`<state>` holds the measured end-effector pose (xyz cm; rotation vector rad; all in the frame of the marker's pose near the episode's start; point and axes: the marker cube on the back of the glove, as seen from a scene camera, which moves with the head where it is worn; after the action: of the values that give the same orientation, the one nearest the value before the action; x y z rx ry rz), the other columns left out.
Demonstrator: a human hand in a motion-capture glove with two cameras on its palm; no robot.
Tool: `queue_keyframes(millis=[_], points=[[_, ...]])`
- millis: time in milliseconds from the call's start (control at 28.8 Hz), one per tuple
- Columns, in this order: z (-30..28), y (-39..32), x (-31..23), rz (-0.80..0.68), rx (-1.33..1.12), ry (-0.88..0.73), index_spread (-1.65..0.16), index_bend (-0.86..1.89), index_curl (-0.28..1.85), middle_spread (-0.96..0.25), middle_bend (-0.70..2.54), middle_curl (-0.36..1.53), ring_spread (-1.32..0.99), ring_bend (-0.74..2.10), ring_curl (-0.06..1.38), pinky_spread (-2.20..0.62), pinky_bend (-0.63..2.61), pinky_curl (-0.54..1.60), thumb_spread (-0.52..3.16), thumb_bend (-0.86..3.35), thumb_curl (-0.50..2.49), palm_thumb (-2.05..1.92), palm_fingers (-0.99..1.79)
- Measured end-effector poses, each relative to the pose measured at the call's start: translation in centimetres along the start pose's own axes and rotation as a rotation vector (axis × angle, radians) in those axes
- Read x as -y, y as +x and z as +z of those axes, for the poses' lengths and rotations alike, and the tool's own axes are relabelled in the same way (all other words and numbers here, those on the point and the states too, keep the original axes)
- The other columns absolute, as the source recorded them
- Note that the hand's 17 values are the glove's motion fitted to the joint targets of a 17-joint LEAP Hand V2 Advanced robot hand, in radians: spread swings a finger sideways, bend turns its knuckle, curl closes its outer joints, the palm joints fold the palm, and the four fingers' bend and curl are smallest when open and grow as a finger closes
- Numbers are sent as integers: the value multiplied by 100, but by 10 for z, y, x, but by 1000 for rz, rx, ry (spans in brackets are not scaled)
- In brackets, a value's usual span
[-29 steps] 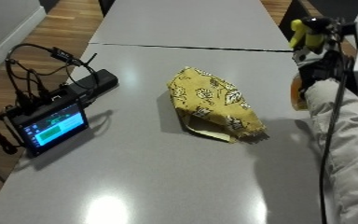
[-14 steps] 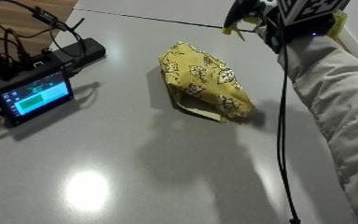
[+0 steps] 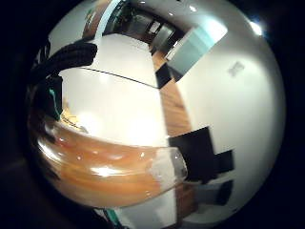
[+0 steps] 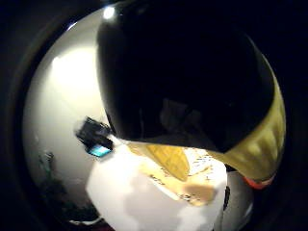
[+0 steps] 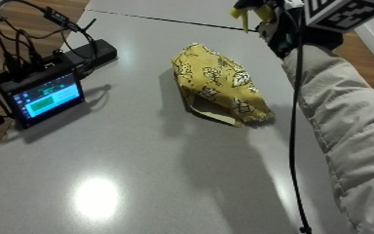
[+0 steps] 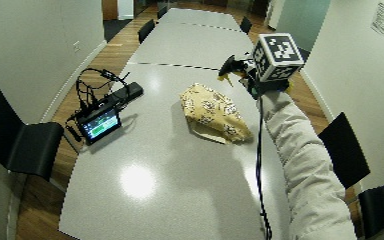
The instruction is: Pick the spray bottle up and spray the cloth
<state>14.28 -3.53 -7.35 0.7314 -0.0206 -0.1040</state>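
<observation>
Grey desk [image 5: 141, 185] carries the yellow cloth [image 5: 219, 83] lying long from 11 to 5 o'clock, while the gloved right hand [image 5: 284, 31] grips the spray bottle [image 5: 247, 10] raised at its 1 o'clock, nozzle toward the cloth.

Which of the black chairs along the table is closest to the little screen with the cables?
The black chair nearest the camera, beside the screen; the others stand farther off.

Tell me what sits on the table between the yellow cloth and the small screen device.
Nothing: in the outside view only bare grey table separates the yellow cloth from the small screen device.
</observation>
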Motion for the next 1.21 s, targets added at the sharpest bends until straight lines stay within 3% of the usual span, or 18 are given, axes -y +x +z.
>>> queue_keyframes(millis=[416,521,833,1215], points=[[-2,18,-12,526,1067,137,-27,23,66,-10,53,60,-17,59,57,-21,35,51,36,-1,73,122,114],[-17,-2,-7,488,1206,147,-27,22,67,-10,53,60,-17,59,57,-21,35,52,35,-2,74,122,114],[-50,-150,2,158,1346,-21,-27,21,69,-10,51,61,-17,58,58,-21,34,53,35,-2,76,122,113],[-11,-267,-52,145,1514,-173,-28,19,71,-10,50,63,-18,57,60,-21,31,55,36,-1,78,123,112]])
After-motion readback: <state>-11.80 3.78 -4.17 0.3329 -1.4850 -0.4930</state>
